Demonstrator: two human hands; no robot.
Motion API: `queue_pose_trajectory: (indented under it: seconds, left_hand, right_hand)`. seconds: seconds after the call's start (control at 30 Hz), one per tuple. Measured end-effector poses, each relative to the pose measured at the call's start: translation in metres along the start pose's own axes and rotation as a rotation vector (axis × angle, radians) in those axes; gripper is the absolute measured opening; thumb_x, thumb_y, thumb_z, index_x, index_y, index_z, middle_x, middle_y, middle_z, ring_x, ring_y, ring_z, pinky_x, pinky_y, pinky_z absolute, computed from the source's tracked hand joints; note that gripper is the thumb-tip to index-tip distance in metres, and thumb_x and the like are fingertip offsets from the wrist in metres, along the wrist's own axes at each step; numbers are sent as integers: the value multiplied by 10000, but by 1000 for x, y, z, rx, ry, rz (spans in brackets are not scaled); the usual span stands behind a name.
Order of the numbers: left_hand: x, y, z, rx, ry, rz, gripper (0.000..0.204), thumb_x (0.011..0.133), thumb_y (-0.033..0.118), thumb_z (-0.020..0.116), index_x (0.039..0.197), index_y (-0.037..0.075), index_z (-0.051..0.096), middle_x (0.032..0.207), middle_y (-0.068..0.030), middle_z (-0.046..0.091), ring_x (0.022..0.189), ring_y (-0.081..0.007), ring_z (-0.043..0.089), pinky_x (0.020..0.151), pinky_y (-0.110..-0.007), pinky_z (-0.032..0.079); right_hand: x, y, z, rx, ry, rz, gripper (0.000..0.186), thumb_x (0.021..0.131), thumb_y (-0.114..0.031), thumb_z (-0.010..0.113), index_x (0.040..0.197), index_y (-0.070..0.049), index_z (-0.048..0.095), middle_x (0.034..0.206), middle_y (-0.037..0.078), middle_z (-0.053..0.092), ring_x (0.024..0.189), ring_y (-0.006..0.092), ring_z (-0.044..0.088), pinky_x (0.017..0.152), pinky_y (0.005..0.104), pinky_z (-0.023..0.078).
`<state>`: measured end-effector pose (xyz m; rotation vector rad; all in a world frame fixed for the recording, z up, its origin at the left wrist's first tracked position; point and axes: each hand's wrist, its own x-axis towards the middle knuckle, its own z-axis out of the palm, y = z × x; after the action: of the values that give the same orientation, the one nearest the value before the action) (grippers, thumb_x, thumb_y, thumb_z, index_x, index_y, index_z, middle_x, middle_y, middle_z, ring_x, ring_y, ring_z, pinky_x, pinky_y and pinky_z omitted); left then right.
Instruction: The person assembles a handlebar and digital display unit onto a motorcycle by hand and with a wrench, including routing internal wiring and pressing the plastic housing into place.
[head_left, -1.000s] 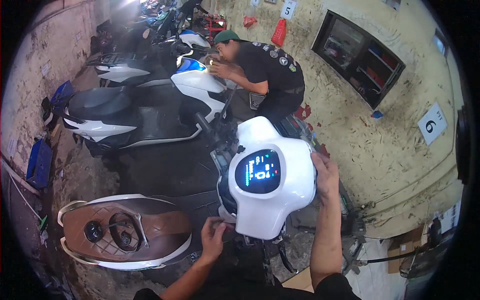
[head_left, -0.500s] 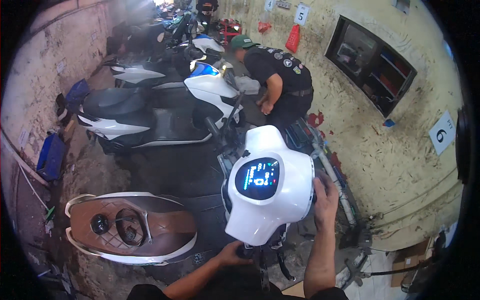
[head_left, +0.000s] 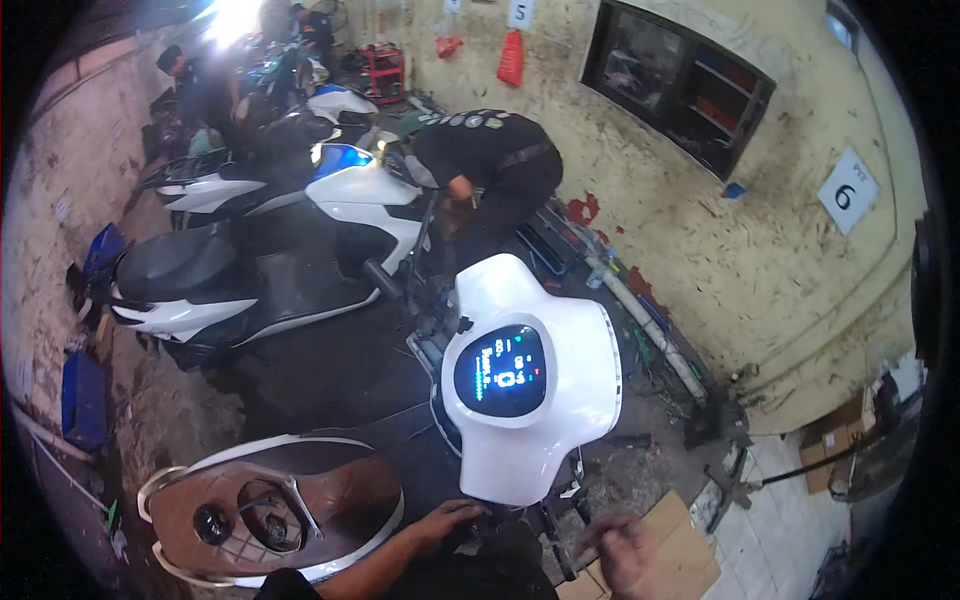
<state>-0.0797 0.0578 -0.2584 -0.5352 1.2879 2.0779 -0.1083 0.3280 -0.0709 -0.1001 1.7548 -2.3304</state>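
Moved off right rim of white cover since earlier frame: right hand, now lower right of centre, loosely curled, apparently empty. Left hand near cover's lower edge, lower centre; can't tell if gripping. Cover just below, right of frame centre. Likely light, stiff, slick; display scratch-prone. Best held by side rims.

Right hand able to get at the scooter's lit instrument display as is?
Likely yes. The right hand is apart from the white handlebar cover, at its lower right, and nothing visible lies over the lit instrument display. Depth is hard to judge from one view.
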Motion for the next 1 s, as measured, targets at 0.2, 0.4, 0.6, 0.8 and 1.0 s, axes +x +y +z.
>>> queue_pose_trajectory:
  seconds: [0.2,0.4,0.6,0.8,1.0]
  left_hand:
    - [26,6,-9,-251,-36,-125,330,862,203,644,1133,16,642,1059,-82,664,942,-200,635,822,-361,528]
    - [37,-8,14,-457,-128,-75,365,908,226,585,1177,-20,571,998,-145,661,821,-263,662,713,-405,574]
    - [40,-10,11,-420,-196,-146,339,935,233,543,1165,-15,558,972,-174,664,830,-317,673,750,-470,588]
    - [27,6,6,-411,-264,-164,325,934,279,575,1140,29,556,929,-151,650,861,-281,657,755,-502,587]
    - [17,12,4,-362,-165,-163,302,908,298,585,1044,29,568,848,-145,653,625,-250,620,538,-384,534]
  right_hand:
    - [-16,103,34,-489,-483,718,493,941,-374,613,1215,35,585,1072,193,669,996,265,647,922,364,485]
    - [-40,229,51,-879,-420,166,457,936,-375,622,1206,-9,586,977,115,688,927,189,646,848,319,497]
    - [-63,238,81,-366,82,569,242,925,-257,621,956,-17,623,823,43,644,721,159,603,643,321,475]
    - [-58,237,100,-267,155,463,225,904,-240,638,946,-20,636,785,33,640,697,138,600,621,306,473]
    - [-57,238,104,-337,157,544,226,904,-236,637,997,-29,639,843,27,642,743,132,597,635,293,480]
